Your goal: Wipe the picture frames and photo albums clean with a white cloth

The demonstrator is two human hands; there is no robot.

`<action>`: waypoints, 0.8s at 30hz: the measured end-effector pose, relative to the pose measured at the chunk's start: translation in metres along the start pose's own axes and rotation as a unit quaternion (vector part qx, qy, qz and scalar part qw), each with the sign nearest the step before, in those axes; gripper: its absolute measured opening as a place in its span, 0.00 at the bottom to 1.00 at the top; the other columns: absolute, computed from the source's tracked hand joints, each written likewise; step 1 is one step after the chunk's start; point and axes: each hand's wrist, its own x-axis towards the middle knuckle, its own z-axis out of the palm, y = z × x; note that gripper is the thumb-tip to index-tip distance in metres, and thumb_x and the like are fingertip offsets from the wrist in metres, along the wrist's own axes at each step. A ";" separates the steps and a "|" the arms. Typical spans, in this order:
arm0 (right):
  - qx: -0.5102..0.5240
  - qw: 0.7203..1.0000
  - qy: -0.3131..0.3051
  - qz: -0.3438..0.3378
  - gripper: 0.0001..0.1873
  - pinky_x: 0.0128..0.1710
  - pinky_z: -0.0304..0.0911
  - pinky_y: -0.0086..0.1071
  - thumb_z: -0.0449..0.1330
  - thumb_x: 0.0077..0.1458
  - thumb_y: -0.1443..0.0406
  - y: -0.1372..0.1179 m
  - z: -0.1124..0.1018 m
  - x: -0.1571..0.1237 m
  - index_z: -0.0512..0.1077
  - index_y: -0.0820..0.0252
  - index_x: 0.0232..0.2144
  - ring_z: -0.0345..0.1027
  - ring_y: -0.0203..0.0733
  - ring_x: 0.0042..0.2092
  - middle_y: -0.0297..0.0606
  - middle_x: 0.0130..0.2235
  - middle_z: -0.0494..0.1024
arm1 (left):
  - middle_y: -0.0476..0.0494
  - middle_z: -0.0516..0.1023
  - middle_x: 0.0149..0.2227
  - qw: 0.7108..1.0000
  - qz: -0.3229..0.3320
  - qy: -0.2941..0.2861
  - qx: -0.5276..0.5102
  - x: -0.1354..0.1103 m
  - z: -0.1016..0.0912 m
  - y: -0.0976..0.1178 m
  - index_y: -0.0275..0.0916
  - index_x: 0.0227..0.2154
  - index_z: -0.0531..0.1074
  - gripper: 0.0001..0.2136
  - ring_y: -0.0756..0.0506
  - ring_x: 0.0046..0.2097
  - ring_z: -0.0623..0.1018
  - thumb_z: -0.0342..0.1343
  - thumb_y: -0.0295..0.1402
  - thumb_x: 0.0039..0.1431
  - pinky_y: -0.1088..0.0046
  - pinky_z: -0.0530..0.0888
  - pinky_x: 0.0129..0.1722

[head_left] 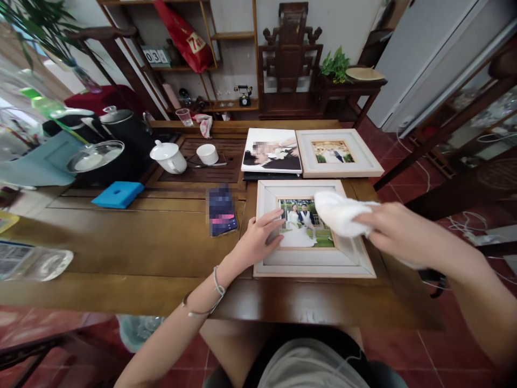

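Observation:
A white picture frame point(311, 269) with a wedding photo point(302, 226) lies flat near the table's front edge. My left hand point(264, 234) rests on its left side, fingers stretched out over the border and the photo's edge. In my right hand point(388, 229) is a white cloth point(341, 213), bunched up and slightly blurred, over the frame's upper right part. Whether the cloth touches the surface I cannot tell. Behind this frame lie a second framed photo point(333, 153) and a photo panel point(271, 153), side by side.
A phone point(222, 210) lies left of the frame. Farther left are a blue sponge-like block point(118, 194), a lidded white teapot point(168, 157), a small white cup point(207, 154) and a dark pot point(97, 161). A clear plastic package point(38, 263) sits at the left edge.

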 end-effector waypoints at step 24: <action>-0.010 0.991 -0.035 -0.126 0.20 0.61 0.57 0.51 0.52 0.43 0.81 -0.015 0.047 0.040 0.78 0.61 0.32 0.62 0.53 0.62 0.45 0.56 0.75 | 0.38 0.73 0.58 1.000 -0.015 -0.009 -0.011 -0.001 0.001 0.001 0.43 0.50 0.72 0.13 0.39 0.61 0.71 0.54 0.30 0.63 0.52 0.67 0.58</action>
